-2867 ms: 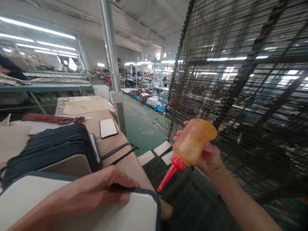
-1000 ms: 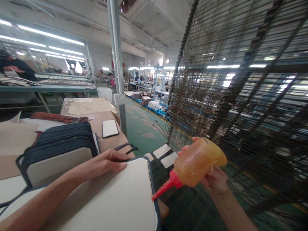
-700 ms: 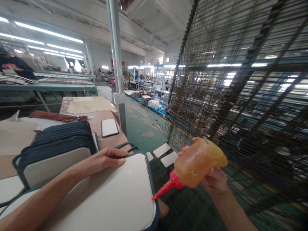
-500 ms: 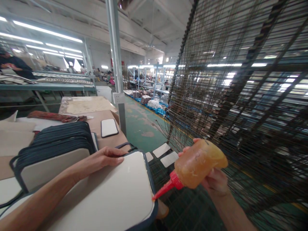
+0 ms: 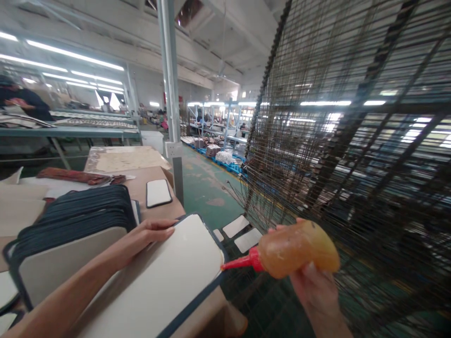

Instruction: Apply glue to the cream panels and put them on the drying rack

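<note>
My right hand (image 5: 315, 286) is wrapped round an amber squeeze glue bottle (image 5: 298, 249) with a red nozzle (image 5: 243, 263). The nozzle's tip touches the right corner of a cream panel (image 5: 165, 272) with a dark blue edge. A thin wet line shows along the panel's edge above the tip. My left hand (image 5: 151, 234) grips the panel's far left edge, thumb on top and fingers partly hidden. Left of that hand, a stack of similar dark-edged panels (image 5: 73, 230) stands on edge.
A small dark-edged panel (image 5: 158, 193) lies on the brown-covered table (image 5: 136, 176). At right rises a large wire rack (image 5: 338, 141), with several pale pieces (image 5: 236, 226) on its lower mesh. A grey post (image 5: 171, 84) stands behind the table. A person (image 5: 26, 101) works at a far-left bench.
The panel has turned, its right corner moving up. The bottle has tipped closer to level, and its nozzle tip has followed the edge round the corner.
</note>
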The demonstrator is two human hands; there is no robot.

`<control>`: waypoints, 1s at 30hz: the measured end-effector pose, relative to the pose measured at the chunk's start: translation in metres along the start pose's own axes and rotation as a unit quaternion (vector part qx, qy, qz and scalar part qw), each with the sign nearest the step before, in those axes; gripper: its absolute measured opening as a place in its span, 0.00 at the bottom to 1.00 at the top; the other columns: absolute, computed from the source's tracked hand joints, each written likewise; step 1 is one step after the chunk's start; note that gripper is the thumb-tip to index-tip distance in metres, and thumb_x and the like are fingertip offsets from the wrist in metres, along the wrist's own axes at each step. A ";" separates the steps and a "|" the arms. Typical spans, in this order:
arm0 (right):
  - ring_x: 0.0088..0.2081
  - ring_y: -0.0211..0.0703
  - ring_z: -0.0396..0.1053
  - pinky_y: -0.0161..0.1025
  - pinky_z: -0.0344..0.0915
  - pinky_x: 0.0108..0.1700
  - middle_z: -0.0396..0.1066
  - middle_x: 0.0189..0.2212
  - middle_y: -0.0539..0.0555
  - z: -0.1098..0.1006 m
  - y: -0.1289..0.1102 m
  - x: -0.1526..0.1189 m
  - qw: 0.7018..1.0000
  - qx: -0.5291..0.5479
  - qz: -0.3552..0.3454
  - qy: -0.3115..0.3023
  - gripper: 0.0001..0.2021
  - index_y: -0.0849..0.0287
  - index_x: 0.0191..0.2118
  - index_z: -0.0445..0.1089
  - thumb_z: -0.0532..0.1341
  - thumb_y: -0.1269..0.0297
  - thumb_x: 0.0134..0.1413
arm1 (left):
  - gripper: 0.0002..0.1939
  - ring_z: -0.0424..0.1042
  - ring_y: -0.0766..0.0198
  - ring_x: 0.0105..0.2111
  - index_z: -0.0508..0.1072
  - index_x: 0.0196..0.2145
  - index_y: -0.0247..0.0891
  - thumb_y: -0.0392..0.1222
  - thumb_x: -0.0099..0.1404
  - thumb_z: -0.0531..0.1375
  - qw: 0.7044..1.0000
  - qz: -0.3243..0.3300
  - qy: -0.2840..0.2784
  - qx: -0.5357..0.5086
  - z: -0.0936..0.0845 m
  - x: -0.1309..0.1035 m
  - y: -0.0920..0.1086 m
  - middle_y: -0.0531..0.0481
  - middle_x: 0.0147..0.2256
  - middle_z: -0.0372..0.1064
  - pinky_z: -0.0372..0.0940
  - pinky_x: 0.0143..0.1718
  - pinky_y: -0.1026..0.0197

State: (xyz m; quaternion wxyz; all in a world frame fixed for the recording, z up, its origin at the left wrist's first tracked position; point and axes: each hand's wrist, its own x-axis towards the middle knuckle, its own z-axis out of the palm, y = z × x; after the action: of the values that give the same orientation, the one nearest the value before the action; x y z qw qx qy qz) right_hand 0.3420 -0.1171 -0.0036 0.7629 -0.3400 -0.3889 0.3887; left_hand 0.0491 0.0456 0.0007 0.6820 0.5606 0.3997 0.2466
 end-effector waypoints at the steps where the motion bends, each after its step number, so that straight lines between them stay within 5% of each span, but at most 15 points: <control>1: 0.57 0.64 0.63 0.66 0.56 0.58 0.70 0.53 0.59 0.000 0.002 -0.001 1.000 -0.005 -0.008 0.005 0.35 0.47 0.59 0.59 0.68 0.51 0.45 | 0.16 0.75 0.62 0.25 0.77 0.45 0.34 0.40 0.63 0.55 1.000 0.001 0.004 -0.009 0.000 0.001 -0.001 0.53 0.28 0.78 0.64 0.24 0.68; 11: 0.57 0.62 0.63 0.66 0.52 0.60 0.70 0.53 0.56 0.008 0.017 0.007 0.994 0.024 -0.070 0.079 0.41 0.43 0.62 0.51 0.70 0.57 0.44 | 0.27 0.77 0.55 0.27 0.75 0.49 0.34 0.41 0.50 0.69 0.994 0.006 0.052 -0.092 0.003 0.013 -0.007 0.43 0.33 0.79 0.70 0.26 0.62; 19: 0.55 0.59 0.65 0.64 0.41 0.64 0.71 0.52 0.54 0.012 0.025 0.017 0.993 0.028 -0.074 0.090 0.36 0.46 0.57 0.59 0.71 0.59 0.41 | 0.32 0.77 0.55 0.26 0.69 0.52 0.31 0.40 0.50 0.69 0.990 0.011 0.073 -0.120 0.006 0.019 -0.005 0.44 0.31 0.79 0.69 0.24 0.62; 30: 0.50 0.57 0.70 0.60 0.53 0.61 0.72 0.49 0.55 0.013 0.032 0.025 0.995 -0.012 -0.076 0.056 0.32 0.48 0.53 0.66 0.72 0.58 0.39 | 0.28 0.76 0.58 0.24 0.73 0.47 0.33 0.43 0.49 0.70 0.986 0.013 0.071 -0.148 -0.005 0.026 -0.015 0.44 0.31 0.79 0.70 0.23 0.62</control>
State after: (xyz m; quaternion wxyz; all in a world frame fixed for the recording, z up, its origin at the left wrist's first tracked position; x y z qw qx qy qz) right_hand 0.3299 -0.0782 -0.0155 0.8071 -0.3393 -0.3746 0.3051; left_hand 0.0578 0.0654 -0.0211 0.7244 0.4395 0.3989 0.3507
